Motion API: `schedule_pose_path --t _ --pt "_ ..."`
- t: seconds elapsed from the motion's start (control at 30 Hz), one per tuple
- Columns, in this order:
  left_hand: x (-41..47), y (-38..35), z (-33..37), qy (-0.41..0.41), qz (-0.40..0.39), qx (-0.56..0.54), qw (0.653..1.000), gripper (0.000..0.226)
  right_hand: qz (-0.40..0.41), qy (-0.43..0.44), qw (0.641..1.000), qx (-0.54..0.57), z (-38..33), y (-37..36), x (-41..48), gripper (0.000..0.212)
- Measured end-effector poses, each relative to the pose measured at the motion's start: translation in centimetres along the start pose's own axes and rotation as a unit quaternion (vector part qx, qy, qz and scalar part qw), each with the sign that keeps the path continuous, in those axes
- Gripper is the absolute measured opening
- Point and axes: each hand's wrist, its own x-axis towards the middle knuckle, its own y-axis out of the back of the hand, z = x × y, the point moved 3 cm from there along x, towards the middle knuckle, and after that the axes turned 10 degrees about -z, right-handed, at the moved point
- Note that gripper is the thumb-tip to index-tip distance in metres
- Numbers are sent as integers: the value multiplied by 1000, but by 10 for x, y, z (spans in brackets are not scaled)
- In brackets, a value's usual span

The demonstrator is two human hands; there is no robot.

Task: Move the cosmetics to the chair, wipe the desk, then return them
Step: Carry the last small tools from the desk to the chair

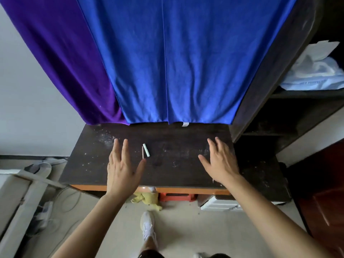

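left hand [122, 170] flat, fingers spread, holding nothing | right hand [219, 162] same | mint stick [146, 150] and thin pencil [143, 152] between them on dusty bench [182, 146]

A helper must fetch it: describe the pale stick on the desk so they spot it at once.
Find the dark desk below the blue curtain. Left of its middle, beyond the thumb of the left hand, two slim items lie side by side. The stick is the right one: thick and mint-white, while the pencil is thin and brown.
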Motion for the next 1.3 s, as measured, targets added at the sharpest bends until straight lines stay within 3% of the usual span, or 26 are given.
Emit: schedule_pose_path --t 0.23,0.37,0.5,0.6,0.73,0.9,1.13,1.3 --pt "94 -44 -61 72 -134 -68 986 90 -130 -189 971 68 -5 -53 53 81" --pt "141 -86 -87 198 -231 -94 948 81 -189 -279 935 113 3 -85 60 82" --pt "169 -118 -93 276 -214 -83 933 71 -207 -339 908 129 13 -113 61 76" --pt "178 -135 -87 262 -181 -53 947 59 -163 -331 922 119 22 -123 66 58" --pt "178 -150 -70 195 -211 -17 958 32 -141 -283 935 164 25 -128 76 33" --pt "178 -162 -63 182 -228 -13 957 26 -178 -209 949 154 16 -128 88 29" --pt "175 -161 -59 188 -196 -20 962 18 -193 -188 948 167 24 -126 92 29" --pt "170 -148 -41 179 -173 -174 953 13 -174 -187 929 268 26 -104 94 27"
